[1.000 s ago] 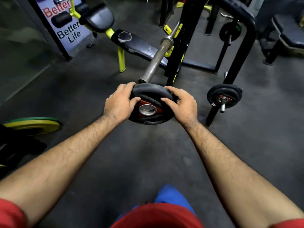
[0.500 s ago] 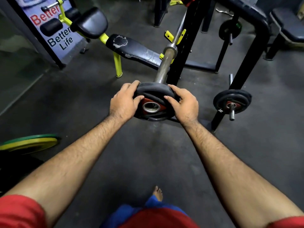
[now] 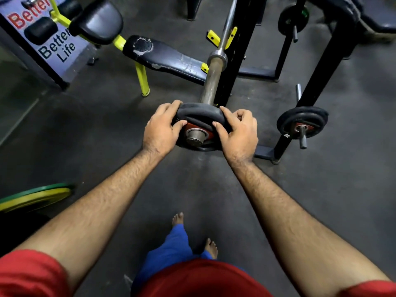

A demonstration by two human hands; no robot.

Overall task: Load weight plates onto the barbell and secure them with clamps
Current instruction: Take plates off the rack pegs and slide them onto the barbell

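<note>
At the centre of the frame I see the plate [image 3: 200, 116], black with a red hub, sitting on the very end of the bar [image 3: 212, 80]; the bar's tip shows through the hub hole. My left hand [image 3: 160, 128] grips the plate's left rim, fingers curled over the top edge and thumb on the face. My right hand [image 3: 237, 133] grips the right rim the same way, thumb on the face, fingers wrapped behind. The bar runs from the plate toward the top of the frame, resting on a black rack [image 3: 235, 61] with yellow hooks. Just left of the rack lies a worn black bench [image 3: 165, 57] on a yellow leg. At right centre a second plate [image 3: 302, 121] hangs on a storage peg, well apart from my hands. A green and yellow plate [image 3: 34, 197] lies at the lower left edge. Bare feet and blue trousers show at the bottom, on dark floor [image 3: 107, 136].
</note>
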